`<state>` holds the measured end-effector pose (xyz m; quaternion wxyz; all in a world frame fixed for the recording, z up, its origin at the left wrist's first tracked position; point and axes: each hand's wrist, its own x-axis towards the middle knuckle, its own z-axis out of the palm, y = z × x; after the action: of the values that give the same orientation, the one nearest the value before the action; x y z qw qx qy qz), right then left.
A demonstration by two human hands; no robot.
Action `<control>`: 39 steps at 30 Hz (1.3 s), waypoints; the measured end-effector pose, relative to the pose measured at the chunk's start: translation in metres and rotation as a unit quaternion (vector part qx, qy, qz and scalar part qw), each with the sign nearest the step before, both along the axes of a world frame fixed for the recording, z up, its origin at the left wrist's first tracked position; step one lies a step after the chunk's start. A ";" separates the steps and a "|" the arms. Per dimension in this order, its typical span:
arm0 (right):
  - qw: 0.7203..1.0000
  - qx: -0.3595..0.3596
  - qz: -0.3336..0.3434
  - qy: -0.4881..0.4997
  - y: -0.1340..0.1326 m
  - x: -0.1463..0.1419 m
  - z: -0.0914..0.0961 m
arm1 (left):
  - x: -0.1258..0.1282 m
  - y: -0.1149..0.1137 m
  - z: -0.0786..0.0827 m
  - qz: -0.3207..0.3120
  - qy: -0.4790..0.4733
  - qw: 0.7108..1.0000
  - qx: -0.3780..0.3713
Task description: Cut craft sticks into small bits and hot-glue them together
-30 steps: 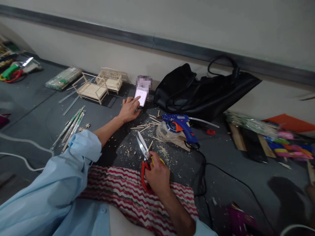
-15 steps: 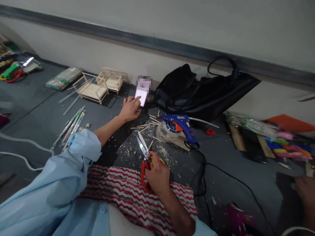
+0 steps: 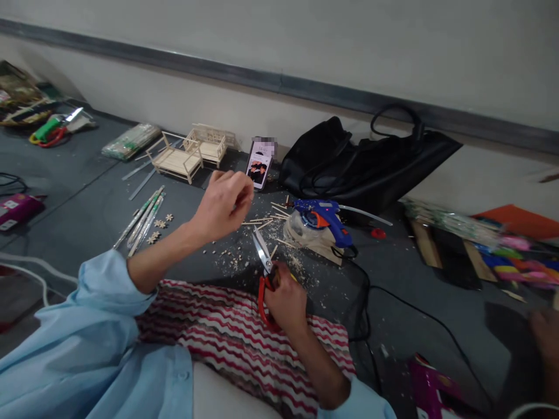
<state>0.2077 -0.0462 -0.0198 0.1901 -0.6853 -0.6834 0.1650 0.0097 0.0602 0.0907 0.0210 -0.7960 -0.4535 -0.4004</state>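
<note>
My right hand (image 3: 286,297) is closed around the red and yellow handles of a pair of scissors (image 3: 262,250). The blades point up and away over the scraps, nearly together. My left hand (image 3: 225,201) is raised above the dark surface with its fingers curled in, and nothing shows in it. Just beyond it a phone (image 3: 257,170) leans near the wall, its lit screen showing a picture. Thin wooden sticks (image 3: 261,223) and sawdust-like crumbs lie between the hands and a blue glue gun (image 3: 325,218), which rests on a clear round container (image 3: 299,228).
Two small stick-built furniture models (image 3: 177,163) stand by the wall, left of a black bag (image 3: 345,160). Wrapped sticks (image 3: 142,221) and small wooden flower shapes (image 3: 160,224) lie to the left. A black cord (image 3: 419,311) crosses the right side, where another person's hand (image 3: 545,331) shows.
My left hand has lifted off the phone screen and drawn back toward me, its fingers curling. The phone's display has changed to a picture. My right hand still holds the scissors.
</note>
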 end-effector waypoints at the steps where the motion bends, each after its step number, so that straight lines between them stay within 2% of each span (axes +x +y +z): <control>1: 1.000 -0.004 -0.001 0.008 0.000 0.000 0.001 | 0.002 -0.014 0.004 -0.014 0.004 1.000 -0.013; 4: 1.000 -0.006 0.001 0.028 0.001 0.000 0.004 | 0.012 -0.054 0.001 -0.084 0.014 0.995 -0.057; 6: 0.999 0.008 0.000 0.031 0.001 0.000 0.006 | 0.020 -0.076 -0.015 -0.157 0.021 0.984 -0.077; 8: 0.999 0.012 0.006 0.032 0.001 0.001 0.006 | 0.027 -0.091 -0.039 -0.206 0.029 0.975 -0.081; 13: 1.000 0.003 0.012 0.022 0.003 0.002 0.007 | 0.031 -0.099 -0.100 -0.224 0.076 0.969 -0.075; 16: 0.999 0.018 0.011 0.027 0.004 0.002 0.007 | 0.027 -0.094 -0.116 -0.226 0.087 0.966 -0.093; 20: 0.999 0.024 -0.007 0.032 0.004 0.001 0.006 | 0.024 -0.090 -0.117 -0.246 0.038 0.962 -0.113; 23: 0.998 0.038 -0.018 0.041 0.005 0.001 0.005 | 0.022 -0.085 -0.114 -0.233 -0.005 0.965 -0.122; 28: 0.998 0.024 -0.029 0.042 0.006 0.001 0.007 | 0.015 -0.070 -0.115 -0.175 -0.047 0.977 -0.116; 33: 0.998 0.032 -0.028 0.051 0.005 0.002 0.006 | 0.003 -0.054 -0.110 -0.109 -0.090 0.980 -0.143; 39: 0.997 0.049 -0.043 0.047 0.005 0.003 0.004 | -0.015 -0.037 -0.100 0.015 -0.158 0.978 -0.138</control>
<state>0.2106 -0.0411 -0.0160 0.2618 -0.6953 -0.6512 0.1548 -0.0052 0.0232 -0.0091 -0.1550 -0.7112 -0.5139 -0.4539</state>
